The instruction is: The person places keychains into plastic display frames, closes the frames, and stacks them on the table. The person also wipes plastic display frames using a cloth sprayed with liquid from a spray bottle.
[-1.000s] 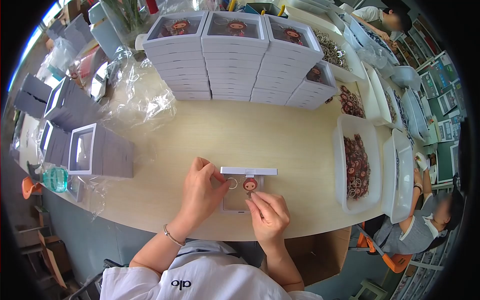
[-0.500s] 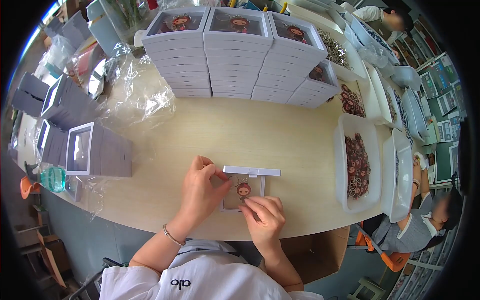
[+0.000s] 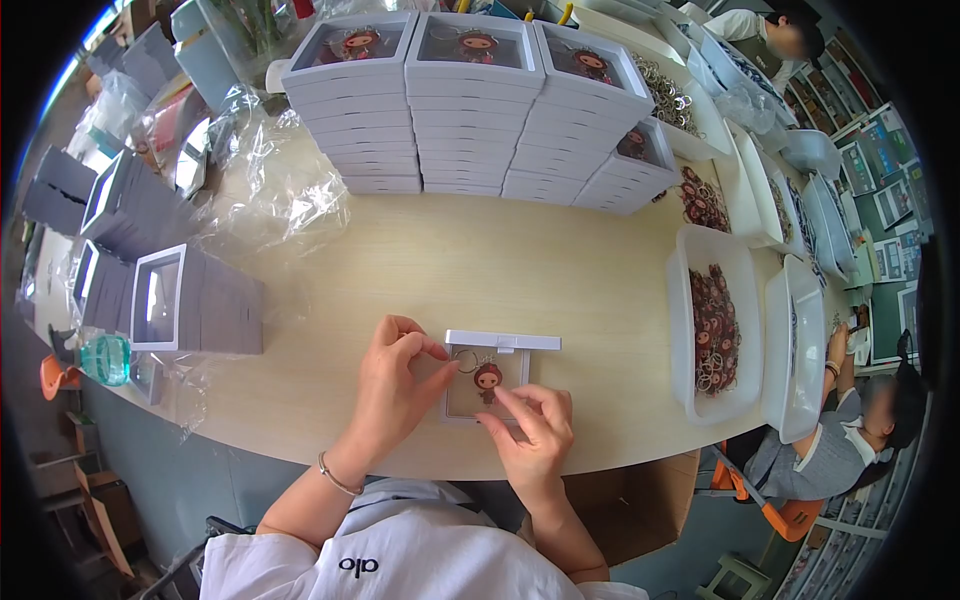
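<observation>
A small keychain (image 3: 487, 378) with a red-hooded cartoon figure lies in a clear-windowed display case (image 3: 512, 410) in front of me. The white lid (image 3: 503, 341) of the case stands raised along its far side. My left hand (image 3: 398, 380) is at the case's left edge, thumb and index finger closing on the keychain's metal ring. Over the near right part of the case is my right hand (image 3: 535, 435). Its index fingertip is beside the figure, and its thumb is held apart, with nothing between them.
Stacked cases with keychains (image 3: 470, 110) stand at the back. More stacked cases (image 3: 215, 300) and crumpled plastic film (image 3: 280, 190) are on the left. To the right are a white bin of keychains (image 3: 685, 330) and other trays. A co-worker (image 3: 825, 450) sits at far right.
My right thumb and index finger have parted from their pinch over the figure's lower part. The left hand has barely shifted, its fingertips slightly further apart. The case stays in place.
</observation>
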{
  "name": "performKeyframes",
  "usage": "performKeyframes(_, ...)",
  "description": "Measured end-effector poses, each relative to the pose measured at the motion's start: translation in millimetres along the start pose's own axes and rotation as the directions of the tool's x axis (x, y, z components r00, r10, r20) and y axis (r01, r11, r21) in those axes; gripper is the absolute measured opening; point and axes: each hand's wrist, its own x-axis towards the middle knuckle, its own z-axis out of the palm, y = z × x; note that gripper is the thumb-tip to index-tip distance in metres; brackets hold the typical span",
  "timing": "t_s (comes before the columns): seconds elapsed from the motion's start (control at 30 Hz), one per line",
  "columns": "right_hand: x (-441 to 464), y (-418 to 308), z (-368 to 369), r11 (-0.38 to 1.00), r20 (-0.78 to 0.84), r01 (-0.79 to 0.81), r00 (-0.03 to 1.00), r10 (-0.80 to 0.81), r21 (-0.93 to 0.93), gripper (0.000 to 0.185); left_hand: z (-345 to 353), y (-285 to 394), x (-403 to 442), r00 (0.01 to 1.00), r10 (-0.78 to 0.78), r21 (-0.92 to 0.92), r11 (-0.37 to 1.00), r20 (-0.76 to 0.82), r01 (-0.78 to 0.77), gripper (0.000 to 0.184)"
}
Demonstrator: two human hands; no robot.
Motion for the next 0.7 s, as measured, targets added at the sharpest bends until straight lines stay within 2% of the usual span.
performKeyframes(0.07, 2.8, 1.9, -3.7, 1.000, 0.014, -0.020, 1.000, 0.020, 0.011, 0.053, -8.3, 1.3, -6.8, 0.999, -0.003, 0.008, 1.000, 0.035, 0.002, 0.024)
performKeyframes(0.13, 7.1, 6.6, -8.0, 0.998, 0.069, -0.046, 0.997, 0.044, 0.032, 0.059, -13.8, -5.9, -16.6, 0.997, 0.060, 0.050, 0.997, 0.055, -0.063, 0.031)
performKeyframes(0.37, 19.1, 9.6, -7.9, 1.000, 0.203, -0.030, 0.979, 0.029, 0.000, 0.059, -18.4, -16.8, -33.7, 0.972, 0.178, 0.096, 0.976, 0.154, -0.194, 0.053)
performKeyframes(0.7, 16.7, 7.4, -3.4, 0.998, 0.157, -0.063, 0.986, 0.062, 0.003, 0.059, -19.4, -16.6, -32.8, 0.970, 0.174, 0.078, 0.979, 0.171, -0.189, 0.054)
